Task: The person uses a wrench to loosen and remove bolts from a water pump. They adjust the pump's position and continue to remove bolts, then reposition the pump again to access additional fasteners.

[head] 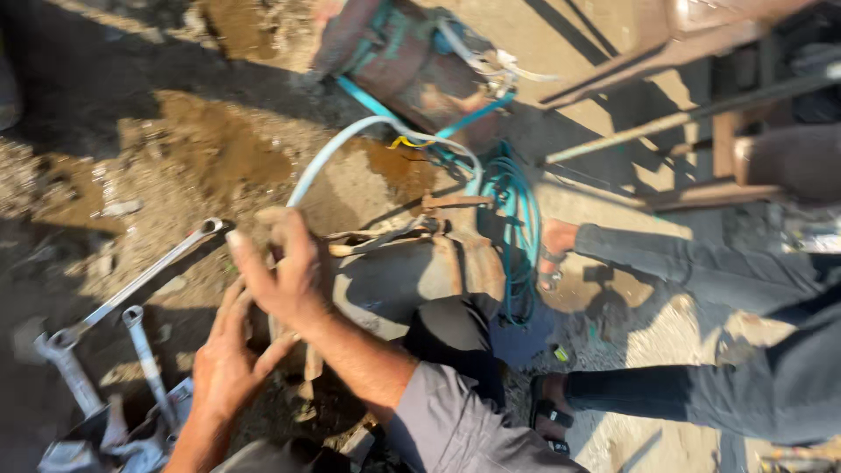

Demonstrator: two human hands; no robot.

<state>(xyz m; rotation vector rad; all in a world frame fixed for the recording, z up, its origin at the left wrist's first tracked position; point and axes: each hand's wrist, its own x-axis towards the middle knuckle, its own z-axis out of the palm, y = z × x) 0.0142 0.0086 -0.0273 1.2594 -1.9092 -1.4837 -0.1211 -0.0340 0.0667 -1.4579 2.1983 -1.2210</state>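
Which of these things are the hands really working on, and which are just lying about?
In hand:
- left hand and right hand on the rusty metal part

Lying about:
- long spanner
- smaller spanners
- teal hose coil
- rusty cylinder

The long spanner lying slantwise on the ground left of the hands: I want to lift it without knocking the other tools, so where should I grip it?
Probably grip the long spanner mid-shaft, coming from above. The bare, straight shaft lies flat on the dirt, sloping from its ring end at upper right to its lower-left end, which crowds against other spanners. The left hand is nearest.
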